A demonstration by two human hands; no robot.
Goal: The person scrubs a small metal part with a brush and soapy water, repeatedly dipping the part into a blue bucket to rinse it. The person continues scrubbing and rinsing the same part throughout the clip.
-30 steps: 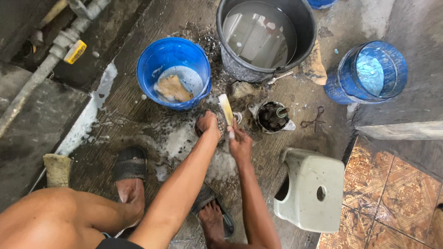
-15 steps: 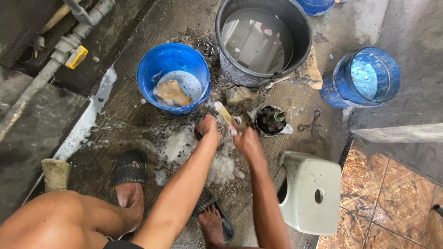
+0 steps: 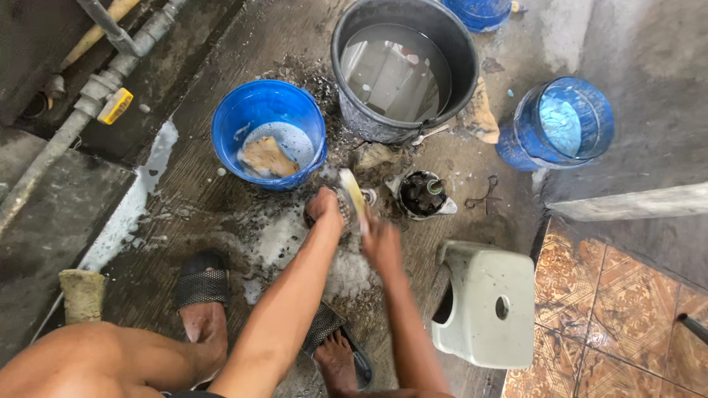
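Crouching over wet concrete, a person's left hand (image 3: 326,208) grips a dark grate (image 3: 344,208) while the right hand (image 3: 381,245), fingers closed, holds a pale brush (image 3: 354,195) beside a blue bucket (image 3: 269,110).

Wet concrete floor (image 3: 221,221), blue bucket (image 3: 269,133), dark tub (image 3: 404,66), blue water jug (image 3: 557,125), white stool (image 3: 490,306), scissors (image 3: 485,195)

A glossy blue plastic bucket (image 3: 269,133) is seen left; a matt, scuffed grey plastic tub (image 3: 404,68) far. The concrete floor (image 3: 221,214) looks rough, wet and sudsy. The plastic stool (image 3: 487,306), right, appears smooth and dull.
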